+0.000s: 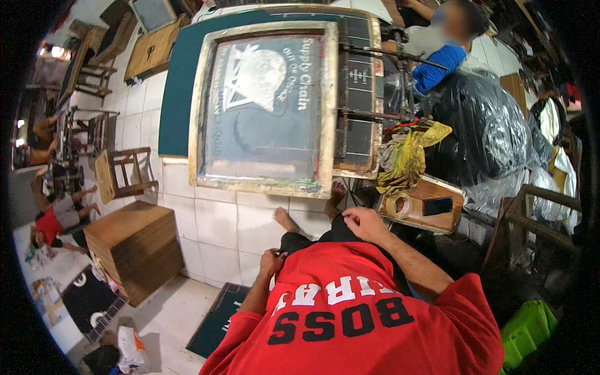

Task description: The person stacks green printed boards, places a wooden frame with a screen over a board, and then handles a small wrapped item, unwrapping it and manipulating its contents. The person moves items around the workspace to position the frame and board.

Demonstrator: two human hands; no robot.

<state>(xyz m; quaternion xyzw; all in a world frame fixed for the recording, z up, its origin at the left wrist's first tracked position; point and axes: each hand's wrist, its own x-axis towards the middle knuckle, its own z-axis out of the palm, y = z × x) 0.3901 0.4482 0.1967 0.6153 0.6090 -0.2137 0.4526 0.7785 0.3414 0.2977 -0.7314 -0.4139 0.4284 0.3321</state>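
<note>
My left hand (270,263) is down at my left thigh, fingers curled against the edge of my black shorts (327,235). Over my right thigh is my right hand (365,224), its fingers bent and drawn together on the dark cloth. Neither hand touches the screen-printing frame (264,181) in front of me. That frame has a stained pale wooden border and a translucent mesh with a white design and lettering. It lies over a dark green board (177,119) and is held on its right side by metal clamp arms (375,115).
At right, a wooden box top (431,216) bears a tape roll (398,205) and a dark phone (437,206); a yellow-stained rag (409,156) hangs above. Plastic-wrapped bundles (487,125) and a person in blue (437,65) are beyond. Left stand a wooden box (134,250) and stool (125,173).
</note>
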